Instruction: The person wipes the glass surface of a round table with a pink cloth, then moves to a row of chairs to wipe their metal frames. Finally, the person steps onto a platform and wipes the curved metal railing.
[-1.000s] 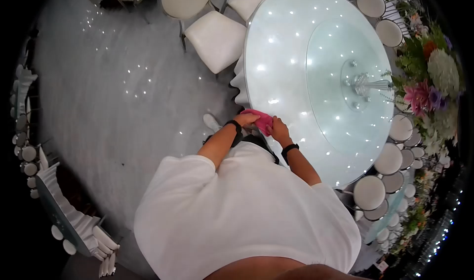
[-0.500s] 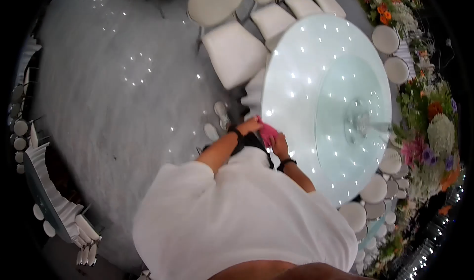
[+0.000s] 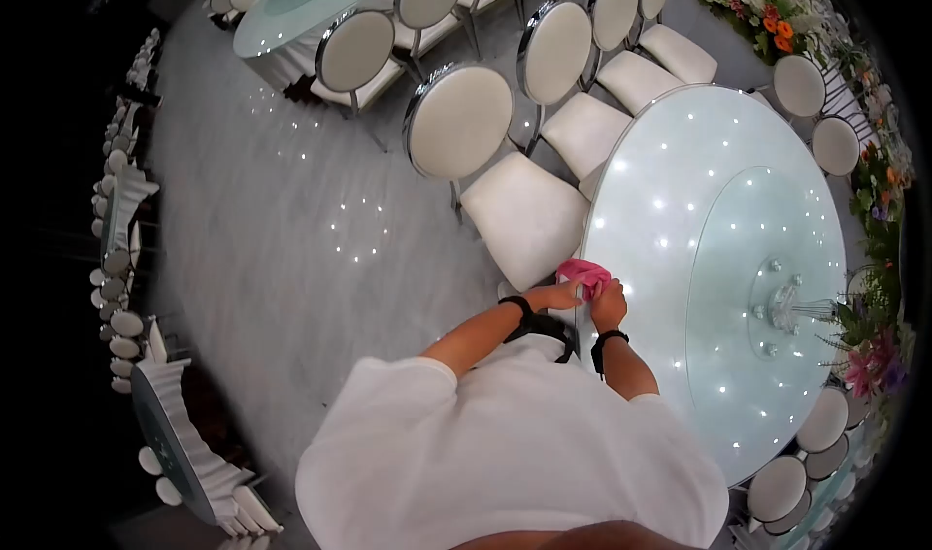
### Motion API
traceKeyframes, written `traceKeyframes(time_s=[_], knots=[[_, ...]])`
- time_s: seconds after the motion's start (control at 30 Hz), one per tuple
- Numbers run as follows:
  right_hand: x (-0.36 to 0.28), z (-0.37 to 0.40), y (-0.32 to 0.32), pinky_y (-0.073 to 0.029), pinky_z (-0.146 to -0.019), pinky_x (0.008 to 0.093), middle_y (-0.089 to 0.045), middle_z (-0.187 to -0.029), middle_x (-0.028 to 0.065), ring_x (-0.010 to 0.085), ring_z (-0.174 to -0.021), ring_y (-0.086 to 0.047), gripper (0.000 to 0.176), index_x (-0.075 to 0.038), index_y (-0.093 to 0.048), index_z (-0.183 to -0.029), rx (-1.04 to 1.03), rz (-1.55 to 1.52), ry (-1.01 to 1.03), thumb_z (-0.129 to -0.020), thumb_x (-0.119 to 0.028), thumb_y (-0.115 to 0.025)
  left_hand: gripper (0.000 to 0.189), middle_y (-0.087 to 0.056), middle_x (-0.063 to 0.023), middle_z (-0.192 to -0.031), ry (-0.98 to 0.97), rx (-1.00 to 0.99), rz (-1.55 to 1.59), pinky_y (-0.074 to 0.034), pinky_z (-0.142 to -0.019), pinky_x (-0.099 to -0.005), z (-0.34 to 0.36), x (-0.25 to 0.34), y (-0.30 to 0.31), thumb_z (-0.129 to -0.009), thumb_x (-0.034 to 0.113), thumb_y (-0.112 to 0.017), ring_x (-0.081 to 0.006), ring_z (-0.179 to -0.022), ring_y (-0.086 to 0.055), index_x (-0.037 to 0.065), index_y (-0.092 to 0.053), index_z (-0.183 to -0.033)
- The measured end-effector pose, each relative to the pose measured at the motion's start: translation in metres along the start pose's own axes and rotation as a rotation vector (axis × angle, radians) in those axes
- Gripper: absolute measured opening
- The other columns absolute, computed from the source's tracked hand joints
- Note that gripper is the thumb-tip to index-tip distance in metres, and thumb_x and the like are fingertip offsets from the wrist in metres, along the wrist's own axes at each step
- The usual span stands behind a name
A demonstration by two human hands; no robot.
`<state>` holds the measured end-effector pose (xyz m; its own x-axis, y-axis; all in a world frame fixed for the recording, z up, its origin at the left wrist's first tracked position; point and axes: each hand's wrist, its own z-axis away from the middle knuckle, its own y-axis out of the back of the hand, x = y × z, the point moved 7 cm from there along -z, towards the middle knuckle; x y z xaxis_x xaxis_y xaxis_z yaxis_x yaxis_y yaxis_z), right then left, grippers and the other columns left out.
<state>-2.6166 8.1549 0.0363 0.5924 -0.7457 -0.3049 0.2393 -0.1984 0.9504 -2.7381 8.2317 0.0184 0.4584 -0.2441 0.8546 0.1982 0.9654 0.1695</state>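
Note:
A crumpled pink cloth (image 3: 583, 272) is held between both hands at the near-left edge of the round glass-topped table (image 3: 652, 200). My left hand (image 3: 557, 296) has its fingers closed on the cloth from the left, and a black band circles that wrist. From the right, my right hand (image 3: 609, 307) grips the same cloth; it too has a black wristband. Part of the fabric bunches up above the fingers. The closest white chair seat (image 3: 525, 218) lies just beyond the hands.
White round-backed chairs (image 3: 459, 121) line the table's far-left side. A glass turntable (image 3: 728, 259) with a clear centrepiece (image 3: 784, 309) sits on the table. Flowers (image 3: 879, 361) border the right. Another table (image 3: 277, 21) stands ahead, and grey shiny floor (image 3: 282, 220) spreads left.
The view has shifted, bringing more chairs and another table in at the top. Both hands have come closer together, and the pink cloth is more bunched up.

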Motion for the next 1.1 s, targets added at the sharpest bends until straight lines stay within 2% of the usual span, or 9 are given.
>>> traceKeyframes(time_s=[0.07, 0.1, 0.23, 0.37, 0.47, 0.6, 0.8, 1.03, 1.1], knots=[[-0.033, -0.018, -0.004, -0.052, -0.073, 0.0525, -0.064, -0.097, 0.0207, 0.0422, -0.087, -0.065, 0.031, -0.004, -0.053, -0.106, -0.107, -0.079, 0.035, -0.098, -0.034, -0.053, 0.071, -0.056, -0.0248, -0.126, -0.17, 0.602, -0.075, -0.049, -0.092, -0.0396, -0.023, -0.035, 0.052, -0.096, 0.028, -0.062, -0.0307, -0.105, -0.062, 0.0, -0.021, -0.147], [-0.043, -0.018, -0.009, -0.052, -0.073, 0.0525, -0.064, -0.097, 0.0207, 0.0422, -0.087, -0.065, 0.031, -0.004, -0.053, -0.106, -0.097, -0.094, 0.036, -0.098, -0.034, -0.053, 0.071, -0.057, -0.0215, -0.124, 0.043, 0.308, 0.316, -0.049, -0.092, -0.0391, 0.001, -0.006, 0.069, -0.095, 0.027, -0.063, -0.0278, -0.103, -0.062, 0.001, -0.022, -0.147], [-0.119, -0.014, -0.013, -0.051, -0.074, 0.0529, -0.066, -0.099, 0.0215, 0.045, -0.092, -0.063, 0.028, -0.008, -0.055, -0.113, -0.137, -0.542, 0.588, -0.098, -0.032, -0.053, 0.068, -0.058, -0.0122, -0.12, -0.163, 0.175, 0.161, -0.046, -0.096, -0.0351, 0.008, -0.058, 0.09, -0.096, 0.025, -0.064, -0.021, -0.106, -0.056, 0.007, -0.026, -0.149], [-0.185, -0.038, -0.012, -0.051, -0.065, 0.0476, -0.065, -0.085, 0.0225, 0.0441, -0.079, -0.065, 0.029, -0.005, -0.054, -0.099, -0.329, -0.455, 0.451, -0.097, -0.033, -0.059, 0.064, -0.055, -0.0061, -0.124, -0.138, 0.158, 0.494, -0.044, -0.099, -0.0347, 0.097, -0.057, 0.153, -0.098, 0.016, -0.057, -0.0182, -0.112, -0.053, 0.009, -0.025, -0.153], [-0.243, -0.057, -0.012, -0.05, -0.064, 0.0479, -0.064, -0.082, 0.0224, 0.0434, -0.074, -0.064, 0.029, -0.003, -0.054, -0.099, -0.246, -0.508, 0.555, -0.097, -0.031, -0.061, 0.07, -0.054, -0.015, -0.132, -0.381, 0.582, -0.001, -0.041, -0.107, -0.0388, 0.141, -0.076, 0.206, -0.089, 0.003, -0.058, -0.0304, -0.126, -0.052, 0.008, -0.027, -0.151], [-0.362, -0.075, 0.018, -0.051, -0.066, 0.0466, -0.065, -0.086, 0.0213, 0.0421, -0.077, -0.065, 0.024, -0.003, -0.054, -0.101, -0.346, -0.758, 0.549, -0.094, -0.023, -0.065, 0.073, -0.045, -0.0217, -0.142, -0.201, 0.881, -0.124, -0.037, -0.111, -0.0413, 0.209, -0.05, 0.28, -0.084, -0.002, -0.061, -0.0373, -0.133, -0.046, 0.004, -0.029, -0.149], [-0.504, -0.128, 0.051, -0.051, -0.073, 0.0455, -0.064, -0.1, 0.023, 0.0407, -0.086, -0.065, 0.027, -0.001, -0.055, -0.111, -0.054, -0.809, 0.716, -0.093, -0.018, -0.065, 0.033, -0.065, -0.0167, -0.115, -0.354, 1.503, -0.181, -0.052, -0.09, -0.0384, 0.346, 0.01, 0.399, -0.084, 0.001, -0.064, -0.0354, -0.105, -0.065, 0.006, -0.061, -0.117], [-0.578, -0.178, 0.02, -0.049, -0.072, 0.051, -0.062, -0.097, 0.0194, 0.0431, -0.082, -0.062, 0.031, -0.006, -0.058, -0.115, 0.039, -0.517, 0.734, -0.087, -0.014, -0.065, 0.051, -0.059, -0.0216, -0.126, -0.263, 1.297, -0.244, -0.043, -0.104, -0.0414, 0.354, -0.054, 0.486, -0.084, 0.001, -0.062, -0.0381, -0.12, -0.055, 0.0, -0.051, -0.133], [-0.577, -0.182, -0.041, -0.05, -0.074, 0.0469, -0.063, -0.093, 0.0196, 0.0396, -0.086, -0.063, 0.034, -0.005, -0.058, -0.116, -0.26, -0.275, 0.751, -0.085, -0.015, -0.067, 0.058, -0.054, -0.0239, -0.132, -0.284, 1.205, -0.175, -0.041, -0.107, -0.0413, 0.295, -0.135, 0.493, -0.084, 0.001, -0.061, -0.0384, -0.125, -0.051, -0.003, -0.043, -0.139]])
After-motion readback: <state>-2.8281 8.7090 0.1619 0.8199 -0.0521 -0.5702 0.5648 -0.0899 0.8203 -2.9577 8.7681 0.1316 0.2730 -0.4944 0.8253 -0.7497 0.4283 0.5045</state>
